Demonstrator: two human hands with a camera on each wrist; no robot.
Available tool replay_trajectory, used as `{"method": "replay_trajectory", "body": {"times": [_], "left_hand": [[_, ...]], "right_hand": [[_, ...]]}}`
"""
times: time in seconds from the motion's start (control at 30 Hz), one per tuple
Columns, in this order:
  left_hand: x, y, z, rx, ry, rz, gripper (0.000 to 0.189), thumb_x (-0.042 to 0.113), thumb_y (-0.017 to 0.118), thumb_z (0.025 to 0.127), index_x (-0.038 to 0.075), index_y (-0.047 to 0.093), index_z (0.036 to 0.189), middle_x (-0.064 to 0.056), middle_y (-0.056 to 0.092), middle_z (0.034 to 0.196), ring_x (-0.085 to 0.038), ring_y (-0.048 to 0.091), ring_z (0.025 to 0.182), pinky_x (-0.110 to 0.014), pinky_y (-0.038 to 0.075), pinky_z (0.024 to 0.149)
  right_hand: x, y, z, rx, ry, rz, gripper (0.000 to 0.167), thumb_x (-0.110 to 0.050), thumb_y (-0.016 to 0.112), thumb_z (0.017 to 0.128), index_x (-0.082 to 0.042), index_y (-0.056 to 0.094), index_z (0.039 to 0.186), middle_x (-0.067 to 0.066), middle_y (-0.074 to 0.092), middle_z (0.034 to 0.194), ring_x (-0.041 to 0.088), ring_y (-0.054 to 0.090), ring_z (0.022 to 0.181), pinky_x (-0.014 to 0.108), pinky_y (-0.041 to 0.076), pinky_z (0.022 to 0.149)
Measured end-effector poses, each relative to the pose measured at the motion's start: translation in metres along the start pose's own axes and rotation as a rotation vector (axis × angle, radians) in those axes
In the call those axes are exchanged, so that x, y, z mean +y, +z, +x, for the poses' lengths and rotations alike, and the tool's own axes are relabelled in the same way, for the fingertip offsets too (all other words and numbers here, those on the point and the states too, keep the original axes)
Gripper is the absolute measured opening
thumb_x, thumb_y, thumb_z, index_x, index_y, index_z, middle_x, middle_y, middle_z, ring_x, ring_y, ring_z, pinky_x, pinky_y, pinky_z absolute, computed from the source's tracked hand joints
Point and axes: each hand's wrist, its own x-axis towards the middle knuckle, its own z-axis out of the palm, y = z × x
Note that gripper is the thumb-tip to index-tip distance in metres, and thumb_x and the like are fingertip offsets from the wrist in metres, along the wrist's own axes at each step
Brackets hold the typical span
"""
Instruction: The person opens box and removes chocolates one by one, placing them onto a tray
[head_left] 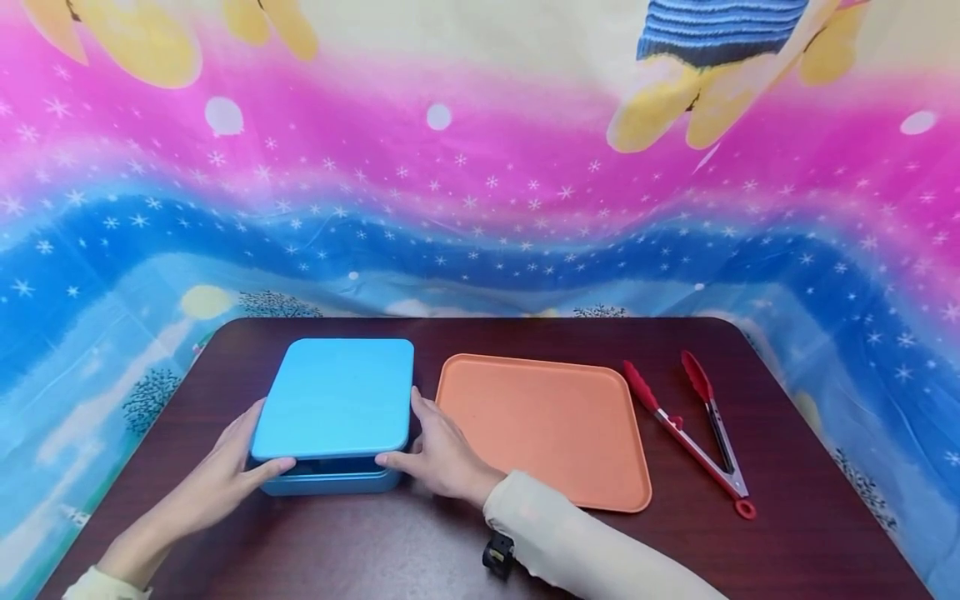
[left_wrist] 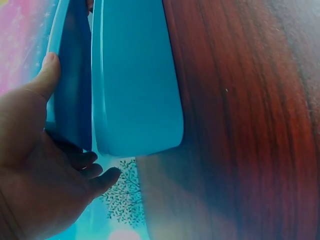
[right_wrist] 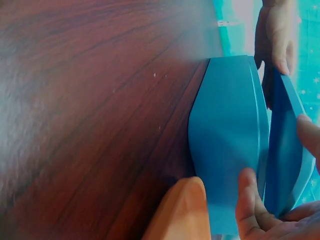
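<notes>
A light blue lid (head_left: pixel 337 396) sits over a square blue box (head_left: pixel 330 484), its near edge raised so that a dark gap shows between the two. At the lid's near left corner my left hand (head_left: pixel 228 467) grips the edge, thumb on the front rim and fingers along the side. My right hand (head_left: pixel 444 454) holds the near right corner in the same way. In the left wrist view the lid (left_wrist: pixel 72 80) stands apart from the box wall (left_wrist: pixel 135 80). One fingertip of my right hand (right_wrist: pixel 260 220) lies against the box's side (right_wrist: pixel 227 130) in the right wrist view.
Right of the box lies an orange tray (head_left: pixel 540 433), close to my right forearm. Red-tipped metal tongs (head_left: pixel 701 458) lie spread beyond it, near the right edge of the dark wooden table (head_left: pixel 420 550). A patterned cloth (head_left: pixel 480 183) hangs behind the table.
</notes>
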Motion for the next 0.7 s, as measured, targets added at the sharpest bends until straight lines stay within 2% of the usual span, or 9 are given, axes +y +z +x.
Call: {"method": "replay_trajectory", "body": {"times": [0.13, 0.2, 0.3, 0.4, 0.5, 0.6, 0.7], "left_hand": [[0.005, -0.002, 0.000, 0.016, 0.001, 0.036, 0.103, 0.038, 0.069, 0.096, 0.003, -0.002, 0.162, -0.035, 0.012, 0.164, -0.060, 0.013, 0.144, -0.082, 0.023, 0.102], [0.007, -0.003, 0.001, 0.028, 0.000, 0.061, 0.105, 0.039, 0.071, 0.094, 0.002, 0.000, 0.162, -0.036, 0.015, 0.163, -0.060, 0.015, 0.144, -0.081, 0.024, 0.102], [0.009, -0.005, 0.000, 0.036, -0.010, 0.096, 0.107, 0.041, 0.073, 0.092, -0.001, 0.004, 0.162, -0.037, 0.020, 0.161, -0.059, 0.019, 0.143, -0.080, 0.027, 0.101], [0.010, -0.007, -0.002, 0.034, -0.012, 0.129, 0.106, 0.042, 0.074, 0.091, -0.003, 0.008, 0.161, -0.038, 0.025, 0.158, -0.057, 0.024, 0.140, -0.078, 0.032, 0.099], [0.011, -0.009, -0.003, 0.027, -0.008, 0.144, 0.105, 0.042, 0.074, 0.091, -0.003, 0.010, 0.161, -0.038, 0.029, 0.157, -0.055, 0.028, 0.139, -0.077, 0.035, 0.097], [0.012, -0.012, -0.004, 0.018, -0.017, 0.154, 0.101, 0.043, 0.072, 0.092, -0.003, 0.014, 0.160, -0.037, 0.031, 0.157, -0.058, 0.029, 0.140, -0.078, 0.035, 0.098], [0.013, -0.014, -0.006, 0.014, -0.022, 0.163, 0.096, 0.042, 0.072, 0.093, -0.005, 0.020, 0.159, -0.037, 0.038, 0.153, -0.058, 0.038, 0.137, -0.075, 0.040, 0.098]], "right_hand": [[0.001, -0.005, -0.001, 0.004, -0.017, 0.031, 0.101, -0.042, 0.077, 0.089, -0.005, 0.018, 0.162, 0.017, 0.052, 0.143, 0.000, 0.060, 0.064, 0.016, 0.053, 0.066], [0.002, -0.007, -0.002, 0.007, -0.027, 0.044, 0.100, -0.042, 0.077, 0.090, -0.004, 0.019, 0.161, 0.013, 0.061, 0.124, 0.001, 0.060, 0.065, 0.017, 0.053, 0.063], [0.003, -0.011, -0.004, 0.012, -0.043, 0.052, 0.098, -0.041, 0.077, 0.089, -0.003, 0.021, 0.160, 0.007, 0.065, 0.096, 0.002, 0.060, 0.065, 0.017, 0.053, 0.061], [0.003, -0.014, -0.006, 0.013, -0.051, 0.074, 0.098, -0.039, 0.079, 0.088, -0.003, 0.024, 0.160, 0.002, 0.065, 0.079, 0.004, 0.060, 0.065, 0.017, 0.053, 0.060], [0.003, -0.017, -0.008, 0.014, -0.056, 0.106, 0.098, -0.036, 0.081, 0.087, -0.004, 0.025, 0.160, 0.000, 0.061, 0.071, 0.005, 0.058, 0.064, 0.017, 0.051, 0.060], [0.001, -0.020, -0.010, 0.020, -0.060, 0.124, 0.098, -0.034, 0.083, 0.085, -0.006, 0.025, 0.160, 0.000, 0.060, 0.070, 0.003, 0.057, 0.063, 0.016, 0.050, 0.061], [-0.001, -0.022, -0.012, 0.030, -0.072, 0.114, 0.099, -0.033, 0.084, 0.084, -0.008, 0.025, 0.160, 0.000, 0.061, 0.070, 0.003, 0.059, 0.063, 0.016, 0.052, 0.062]]}}
